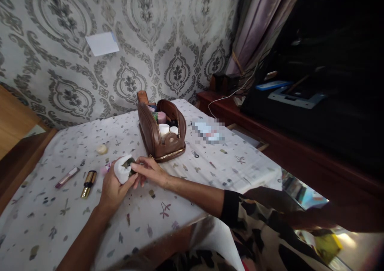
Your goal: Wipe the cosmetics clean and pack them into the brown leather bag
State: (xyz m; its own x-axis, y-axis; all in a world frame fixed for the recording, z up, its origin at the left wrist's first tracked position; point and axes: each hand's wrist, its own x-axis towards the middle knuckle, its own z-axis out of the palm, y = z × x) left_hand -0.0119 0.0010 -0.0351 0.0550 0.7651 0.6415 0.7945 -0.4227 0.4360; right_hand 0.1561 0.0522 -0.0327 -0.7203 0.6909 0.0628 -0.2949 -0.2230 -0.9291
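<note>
My left hand (pixel 112 189) is wrapped round a white cloth or tissue (pixel 122 169). Against its right side, my right hand (pixel 149 171) pinches a small dark item (pixel 131 165) that rests partly in the white material; what it is cannot be made out. Just behind my hands stands an unzipped brown bag (pixel 150 133), holding white-lidded jars (pixel 164 129) and a pink item (pixel 161 116). On the tablecloth to the left lie a black and gold tube (pixel 89 184), a pink lip gloss tube (pixel 67 177) and a small cream-coloured round item (pixel 102 149).
A patterned cloth covers the table (pixel 168 207). Behind it is a patterned wall with a paper (pixel 102 43). A blurred-out flat object (pixel 208 131) lies right of the bag. Further right are a dark red cabinet (pixel 270 139), a white cable (pixel 231 94) and a large black screen (pixel 339 63).
</note>
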